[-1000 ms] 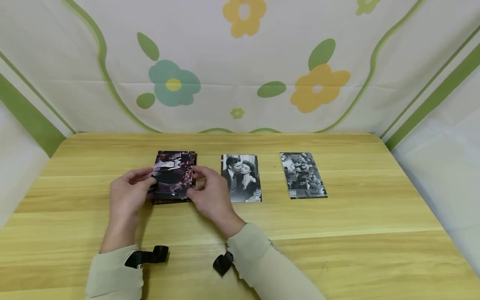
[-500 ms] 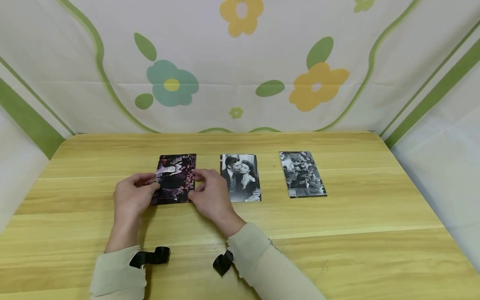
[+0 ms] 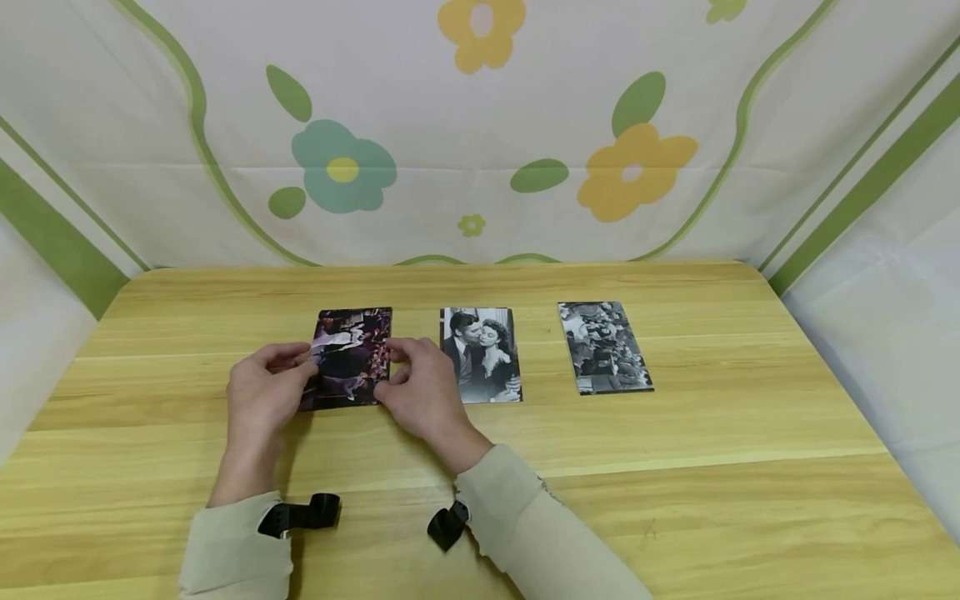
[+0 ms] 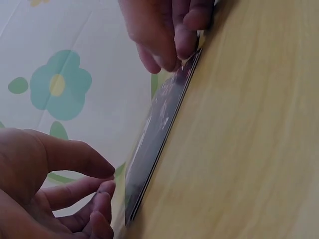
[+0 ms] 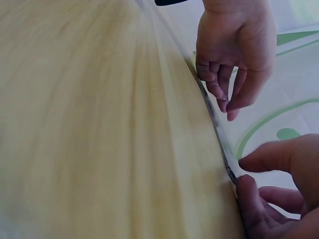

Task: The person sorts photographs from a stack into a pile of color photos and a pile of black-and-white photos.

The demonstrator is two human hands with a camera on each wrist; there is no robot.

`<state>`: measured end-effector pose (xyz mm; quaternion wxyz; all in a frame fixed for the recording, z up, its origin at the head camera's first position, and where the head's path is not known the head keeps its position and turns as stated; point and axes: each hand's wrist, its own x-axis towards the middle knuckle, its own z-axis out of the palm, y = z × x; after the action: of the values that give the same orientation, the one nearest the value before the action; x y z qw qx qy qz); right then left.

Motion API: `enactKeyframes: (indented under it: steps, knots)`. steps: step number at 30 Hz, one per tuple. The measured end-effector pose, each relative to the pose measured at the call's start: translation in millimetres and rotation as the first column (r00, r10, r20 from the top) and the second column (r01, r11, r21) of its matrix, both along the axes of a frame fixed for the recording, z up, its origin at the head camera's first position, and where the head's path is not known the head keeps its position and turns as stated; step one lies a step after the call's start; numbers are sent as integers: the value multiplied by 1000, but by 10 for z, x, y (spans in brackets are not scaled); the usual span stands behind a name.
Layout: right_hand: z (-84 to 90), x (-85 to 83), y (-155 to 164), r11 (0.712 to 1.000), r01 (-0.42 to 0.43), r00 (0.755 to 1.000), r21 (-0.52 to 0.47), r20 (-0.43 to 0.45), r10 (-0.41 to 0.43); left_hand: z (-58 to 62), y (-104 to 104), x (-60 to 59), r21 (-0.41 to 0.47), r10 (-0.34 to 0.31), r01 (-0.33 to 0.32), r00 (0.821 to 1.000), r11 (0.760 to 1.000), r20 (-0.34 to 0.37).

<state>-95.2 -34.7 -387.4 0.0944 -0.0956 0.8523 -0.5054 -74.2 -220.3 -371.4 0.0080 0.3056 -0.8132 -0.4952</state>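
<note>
A stack of photos (image 3: 348,354), with a dark purple stage picture on top, lies at the left of the table in the head view. At its left edge my left hand (image 3: 264,387) pinches the photos between thumb and fingers. My right hand (image 3: 427,392) grips the opposite edge, thumb nearer me and fingertips farther back. The left wrist view shows the photo stack (image 4: 154,144) low and almost edge-on, its layers nearly even. In the right wrist view only its thin edge shows, and the fingertips partly cover it.
To the right of my hands lies a black-and-white photo of a couple (image 3: 483,358), with another edge under it. Farther right is a black-and-white crowd photo (image 3: 606,348), slightly slanted. A flowered cloth (image 3: 450,125) rises behind the wooden table (image 3: 675,500).
My left hand has moved slightly right and toward me with the top photo, which now lines up with those beneath. The right hand has stayed nearly still at the right edge.
</note>
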Motion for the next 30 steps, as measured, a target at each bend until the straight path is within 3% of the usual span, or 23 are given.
enactKeyframes:
  steps: [7,12,16,20,25,30]
  knots:
    - [75,17,108,998,-63,998,21,-29,63,102,146,-36,48,-48,52,996,997,-78]
    - [137,-36,463,995,-104,992,-7,-70,103,169,297,-17,114,-109,121,988,986,-106]
    - [181,-104,870,999,-25,997,-29,-71,23,201,443,-27,138,-176,192,977,972,-125]
    - [158,-137,1236,994,108,994,-31,-17,-109,188,651,-50,131,-237,255,961,958,-141]
    - [51,-128,1512,977,209,977,-43,56,-206,139,860,-92,170,-239,266,958,949,-161]
    - [-15,-119,1613,969,242,968,-56,81,-238,60,1005,-118,231,-227,264,958,937,-175]
